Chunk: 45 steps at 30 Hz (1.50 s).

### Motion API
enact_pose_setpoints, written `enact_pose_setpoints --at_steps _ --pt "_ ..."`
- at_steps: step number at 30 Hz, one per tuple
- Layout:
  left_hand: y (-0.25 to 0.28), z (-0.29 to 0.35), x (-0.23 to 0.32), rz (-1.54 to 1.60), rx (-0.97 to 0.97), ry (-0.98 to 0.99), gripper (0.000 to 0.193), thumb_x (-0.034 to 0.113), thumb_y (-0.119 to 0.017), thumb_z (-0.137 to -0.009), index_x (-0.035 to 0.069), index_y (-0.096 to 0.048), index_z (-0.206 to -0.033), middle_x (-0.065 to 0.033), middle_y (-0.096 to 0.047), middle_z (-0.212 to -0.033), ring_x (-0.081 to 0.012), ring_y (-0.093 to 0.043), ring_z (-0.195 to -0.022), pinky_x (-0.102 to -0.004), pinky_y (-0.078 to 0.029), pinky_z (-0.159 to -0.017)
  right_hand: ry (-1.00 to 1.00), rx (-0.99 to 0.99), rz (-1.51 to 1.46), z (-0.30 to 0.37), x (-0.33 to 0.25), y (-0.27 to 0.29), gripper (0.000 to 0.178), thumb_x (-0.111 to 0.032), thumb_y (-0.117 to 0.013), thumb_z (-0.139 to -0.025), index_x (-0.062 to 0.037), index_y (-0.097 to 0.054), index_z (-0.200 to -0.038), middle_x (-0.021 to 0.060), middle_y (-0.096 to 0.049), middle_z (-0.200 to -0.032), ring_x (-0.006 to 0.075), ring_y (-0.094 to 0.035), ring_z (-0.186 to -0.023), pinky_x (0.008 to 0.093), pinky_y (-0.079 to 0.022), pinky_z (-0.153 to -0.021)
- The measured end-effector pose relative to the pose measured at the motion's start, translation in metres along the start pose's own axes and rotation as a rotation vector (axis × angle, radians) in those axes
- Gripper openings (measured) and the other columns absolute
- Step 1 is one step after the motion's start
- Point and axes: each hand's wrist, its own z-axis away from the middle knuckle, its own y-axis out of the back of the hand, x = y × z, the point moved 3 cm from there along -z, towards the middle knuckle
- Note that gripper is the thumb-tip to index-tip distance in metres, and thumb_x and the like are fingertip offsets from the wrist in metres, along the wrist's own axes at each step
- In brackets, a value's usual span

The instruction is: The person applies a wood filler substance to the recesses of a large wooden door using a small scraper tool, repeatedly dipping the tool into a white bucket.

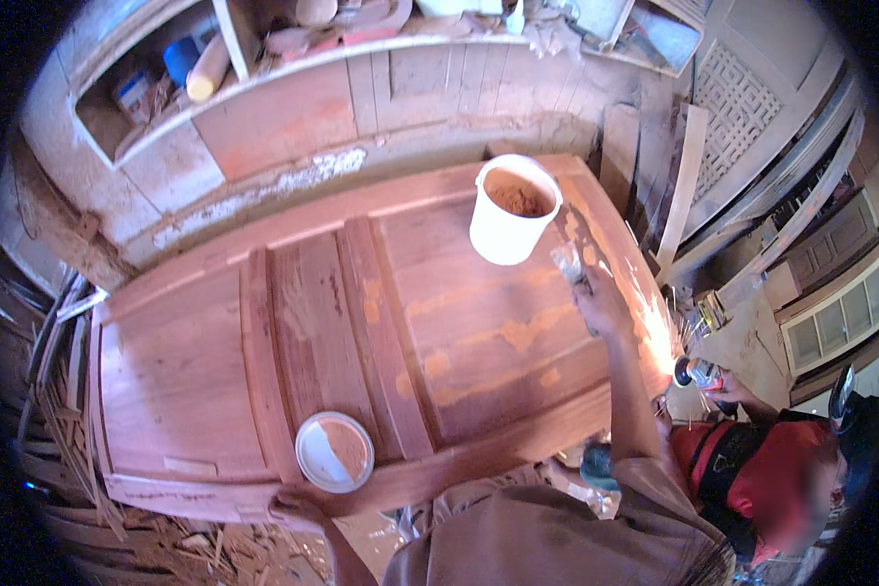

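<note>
A large reddish-brown panelled wooden door [313, 303] lies flat before me, with orange filler patches on its right panel. My right hand [604, 305] is closed around a putty knife [565, 262], its blade near the door's far right part. Just left of that blade stands a white bucket [510, 230] with brown filler inside. My left hand [298, 510] has its fingers curled over the door's near edge. Close by it, a round white lid [313, 467] partly covered with light brown filler rests on the door.
At right, a person in red [752, 459] works an angle grinder [701, 373], throwing sparks along the door's right end. A cluttered shelf [293, 68] runs along the back wall. Wood scraps [215, 547] litter the floor; boards [682, 186] lean at the back right.
</note>
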Motion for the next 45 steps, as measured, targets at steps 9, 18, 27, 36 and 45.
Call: enact_pose_setpoints --at_steps 9,18,27,36,45 --pt "0.043 0.048 0.124 -1.257 0.772 -1.315 0.039 0.013 -0.067 -0.090 0.003 -0.059 -0.127 -0.0139 -0.065 -0.120 -0.0286 -0.067 -0.103 -0.0425 -0.056 -0.088 0.081 0.289 0.705 -0.147 0.070 -0.014 0.042 -0.031 -0.044 -0.102 -0.0071 -0.045 -0.136 0.0115 -0.052 -0.125 0.0265 -0.060 -0.104 0.0390 -0.049 -0.092" --pt "0.028 0.043 0.092 -1.506 0.743 -1.129 0.031 0.016 -0.055 -0.097 0.004 -0.060 -0.126 -0.0143 -0.065 -0.120 -0.0242 -0.067 -0.104 -0.0349 -0.055 -0.088 0.246 -0.192 0.740 -0.190 -0.015 0.026 0.024 -0.020 -0.054 -0.090 -0.0169 -0.069 -0.109 0.0130 -0.068 -0.106 0.0341 -0.068 -0.089 0.0468 -0.053 -0.082" --pt "-0.007 0.009 0.014 -0.579 0.249 -0.650 0.030 0.014 -0.055 -0.097 0.003 -0.060 -0.125 -0.0152 -0.065 -0.119 -0.0263 -0.067 -0.103 -0.0362 -0.056 -0.087 0.256 -0.393 0.678 -0.271 -0.065 -0.036 0.024 -0.020 -0.053 -0.090 -0.0124 -0.071 -0.102 0.0127 -0.068 -0.111 0.0273 -0.065 -0.104 0.0420 -0.051 -0.090" --pt "-0.024 0.011 -0.002 -0.283 0.165 -0.432 0.029 0.012 -0.055 -0.097 0.002 -0.061 -0.123 -0.0164 -0.065 -0.117 -0.0289 -0.067 -0.101 -0.0379 -0.056 -0.086 0.155 -0.476 0.880 -0.295 -0.045 -0.082 0.025 -0.016 -0.057 -0.084 -0.0101 -0.074 -0.102 0.0104 -0.069 -0.114 0.0251 -0.065 -0.108 0.0407 -0.052 -0.091" --pt "-0.032 0.010 -0.029 -0.324 0.194 -0.439 0.028 0.009 -0.056 -0.096 0.000 -0.061 -0.122 -0.0175 -0.065 -0.116 -0.0312 -0.066 -0.100 -0.0394 -0.057 -0.085 0.046 -0.495 0.872 -0.291 -0.093 -0.029 0.028 -0.018 -0.057 -0.085 -0.0059 -0.071 -0.106 0.0141 -0.069 -0.114 0.0266 -0.066 -0.107 0.0427 -0.053 -0.088"
